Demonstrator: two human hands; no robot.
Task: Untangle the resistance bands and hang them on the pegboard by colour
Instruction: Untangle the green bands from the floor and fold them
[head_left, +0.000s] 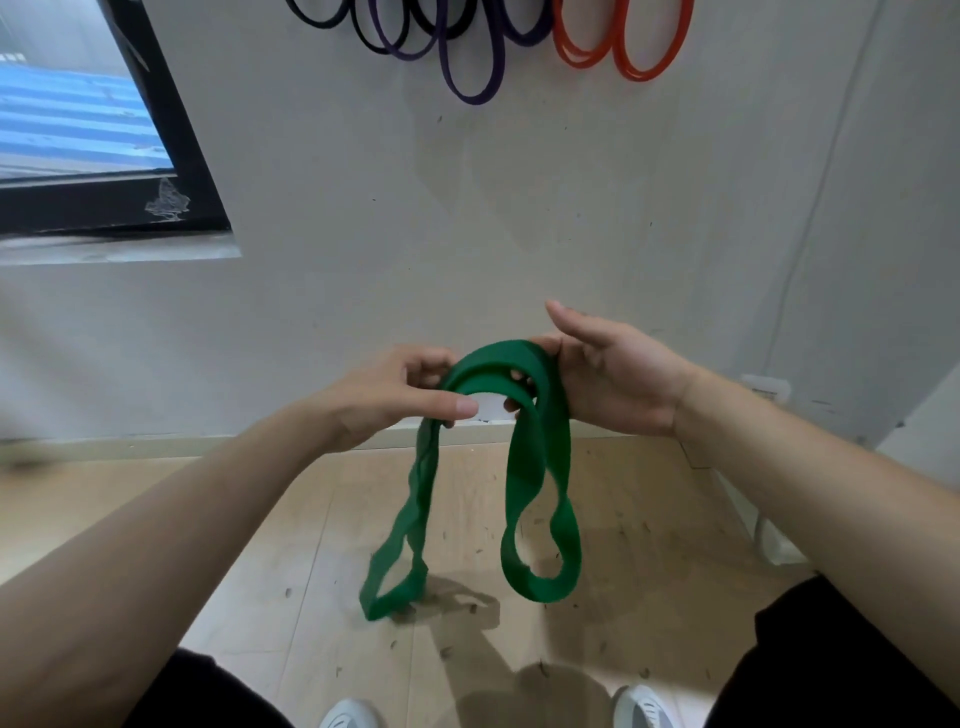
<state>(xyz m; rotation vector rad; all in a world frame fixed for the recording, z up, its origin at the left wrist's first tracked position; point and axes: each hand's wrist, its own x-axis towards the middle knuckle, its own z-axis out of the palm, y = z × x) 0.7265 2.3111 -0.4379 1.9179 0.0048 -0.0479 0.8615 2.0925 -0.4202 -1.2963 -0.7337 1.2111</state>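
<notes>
A wide green resistance band (540, 467) arches between both hands at chest height, and its two twisted loops dangle toward the floor. My left hand (400, 395) pinches the left end of the arch with thumb and fingers. My right hand (608, 379) has its fingers curled under the right end of the arch and its thumb raised. Black bands (322, 18), purple bands (470, 73) and orange bands (623, 47) hang in loops on the wall at the top of the view. Their pegs are out of frame.
A white wall stands straight ahead with a dark-framed window (171, 156) at the upper left. Below is a scuffed wooden floor (311, 519) with a dark stain. My two white shoes (353, 717) show at the bottom edge. A white pipe (763, 540) runs low on the right.
</notes>
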